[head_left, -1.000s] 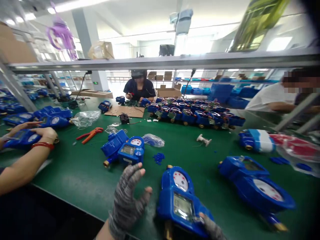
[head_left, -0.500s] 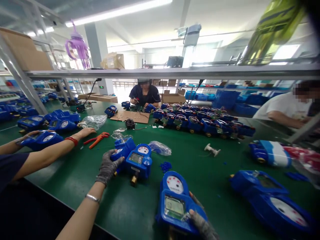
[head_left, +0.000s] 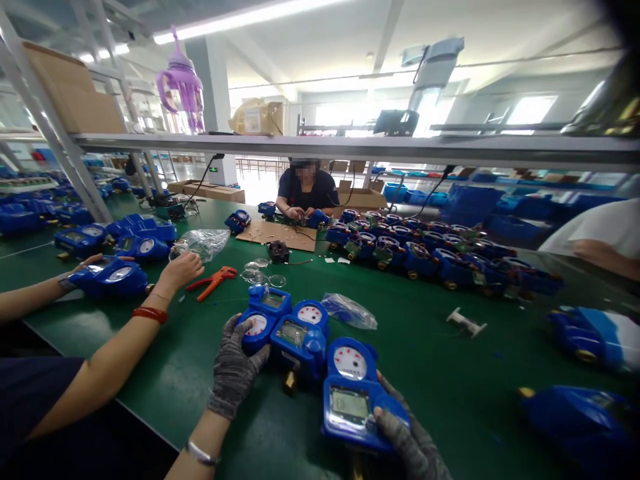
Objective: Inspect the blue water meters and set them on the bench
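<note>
My left hand (head_left: 236, 370), in a grey fingerless glove, is closed around the dial end of a blue water meter (head_left: 273, 301). Against that meter stands a second blue water meter (head_left: 299, 339), with a brass fitting at its lower end. My right hand (head_left: 407, 437), gloved alike and partly cut off by the lower edge, grips a third blue water meter (head_left: 353, 400) by its right side. This one has a white round dial with red marks and a lit grey display. Its upper left side is close to the second meter; whether they touch I cannot tell.
On the left a co-worker's hands hold a blue meter (head_left: 113, 277) and reach near a plastic bag (head_left: 205, 245). Orange-handled pliers (head_left: 213, 283), clear discs (head_left: 263, 275) and a white spool (head_left: 466, 323) lie around. Rows of open meters (head_left: 415, 257) stand behind; a shelf (head_left: 350, 143) crosses above.
The view has turned, shifting most things rightward. The meter in my right hand is now closer to the two at my left hand. The co-worker's nearer hand has risen, its fingers drawn together.
</note>
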`<state>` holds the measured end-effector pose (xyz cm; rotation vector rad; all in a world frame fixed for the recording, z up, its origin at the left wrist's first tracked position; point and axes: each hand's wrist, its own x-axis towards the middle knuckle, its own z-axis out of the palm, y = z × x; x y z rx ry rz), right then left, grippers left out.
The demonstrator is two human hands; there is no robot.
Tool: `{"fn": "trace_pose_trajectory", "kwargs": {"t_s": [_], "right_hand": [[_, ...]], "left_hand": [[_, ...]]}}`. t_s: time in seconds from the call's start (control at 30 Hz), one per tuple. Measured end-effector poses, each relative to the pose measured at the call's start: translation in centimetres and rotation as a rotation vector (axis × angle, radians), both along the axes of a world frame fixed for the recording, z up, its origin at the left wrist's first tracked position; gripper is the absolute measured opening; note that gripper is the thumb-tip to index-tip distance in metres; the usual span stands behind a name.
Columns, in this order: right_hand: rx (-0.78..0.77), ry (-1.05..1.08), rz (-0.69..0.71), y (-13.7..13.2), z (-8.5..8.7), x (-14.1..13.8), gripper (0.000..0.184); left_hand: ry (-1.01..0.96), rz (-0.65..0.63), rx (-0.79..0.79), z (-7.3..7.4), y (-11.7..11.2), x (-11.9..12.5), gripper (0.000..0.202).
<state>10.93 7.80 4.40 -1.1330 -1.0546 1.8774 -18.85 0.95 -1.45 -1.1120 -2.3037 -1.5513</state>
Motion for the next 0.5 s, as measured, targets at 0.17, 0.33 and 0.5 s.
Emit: {"fn": "trace_pose_trajectory", "kwargs": {"t_s": [0.17, 0.33, 0.5], "right_hand": [[0.034, -0.009, 0.111, 0.8, 0.7, -3.5, 0.101], [0.086, 0.068, 0.279, 1.6, -0.7, -8.0, 0.108], [0.133, 0.094, 0.338, 2.3, -1.4, -13.2, 0.099]], "left_hand": [[0.005, 0.07, -0.028, 0.2, -3.4, -3.1, 0.052], [0.0, 0.152, -0.11, 0.8, -6.3, -6.8, 0.062], [-0.031, 0.203, -0.229, 2.4, -7.1, -10.6, 0.07]]}}
